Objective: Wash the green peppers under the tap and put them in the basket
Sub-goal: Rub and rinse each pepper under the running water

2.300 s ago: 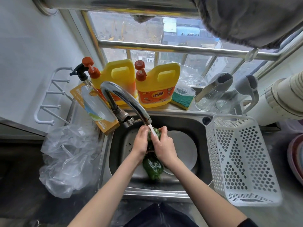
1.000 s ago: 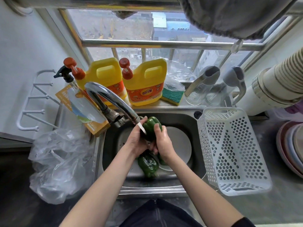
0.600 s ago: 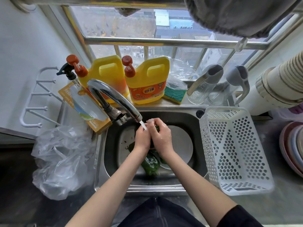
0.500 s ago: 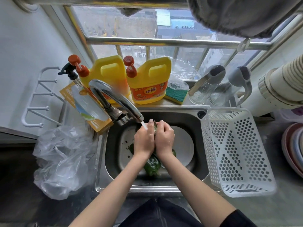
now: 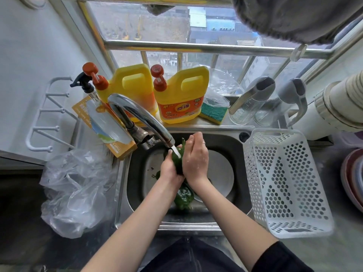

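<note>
The left hand [image 5: 170, 169] grips a dark green bell pepper [image 5: 177, 160] from the left, fingers curled round its underside. The right hand [image 5: 195, 161] presses against the pepper's right side, fingers straight and together, pointing away from the body. Both forearms converge over the stainless-steel sink [image 5: 243, 193]. The pepper sits directly under the water stream from the curved chrome tap [image 5: 141, 116]. A second green pepper [image 5: 183, 197] lies on the sink floor below the wrists. The white perforated plastic basket [image 5: 284, 181] stands just right of the sink. Compared with half a second earlier, the right fingers have uncurled and extended.
</note>
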